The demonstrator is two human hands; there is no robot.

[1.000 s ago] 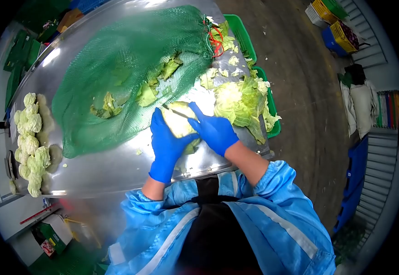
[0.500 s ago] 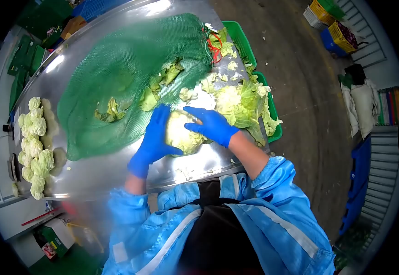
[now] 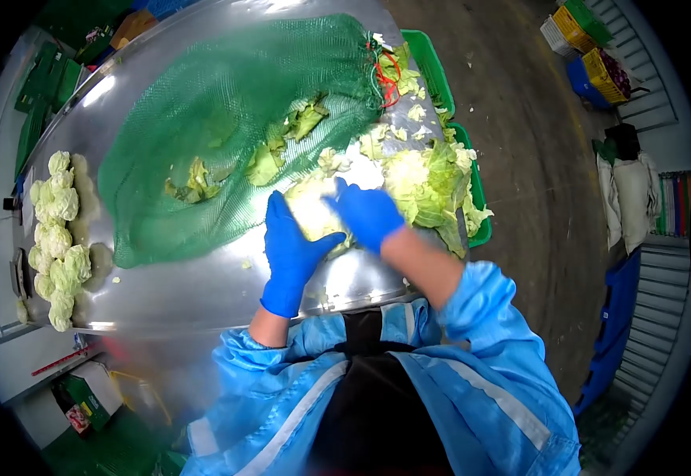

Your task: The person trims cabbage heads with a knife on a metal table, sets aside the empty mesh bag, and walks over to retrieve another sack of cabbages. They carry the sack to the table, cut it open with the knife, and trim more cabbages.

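Note:
A pale cabbage head [image 3: 310,208] rests on the metal table near its front edge. My left hand [image 3: 291,252], in a blue glove, lies against its left and near side with the thumb spread from the fingers. On the right side of the cabbage is my right hand [image 3: 367,216], also gloved and smeared by motion; its fingers are bent over the cabbage, and whatever they may hold cannot be made out. Just right of that hand lie loose green leaves [image 3: 432,186]. A green mesh bag [image 3: 195,103] with leaf pieces on it spreads beyond the cabbage.
Several trimmed heads [image 3: 58,238] are lined up at the left of the table [image 3: 171,305]. Green crates [image 3: 428,67] stand along the right table edge. Stacked crates [image 3: 595,75], white sacks [image 3: 635,190] and a blue crate [image 3: 611,317] are farther right.
Over the last second the cabbage was turned and its surface now looks paler. My left hand returned to its near left side after reaching lower. My right hand shifted across the cabbage's right side.

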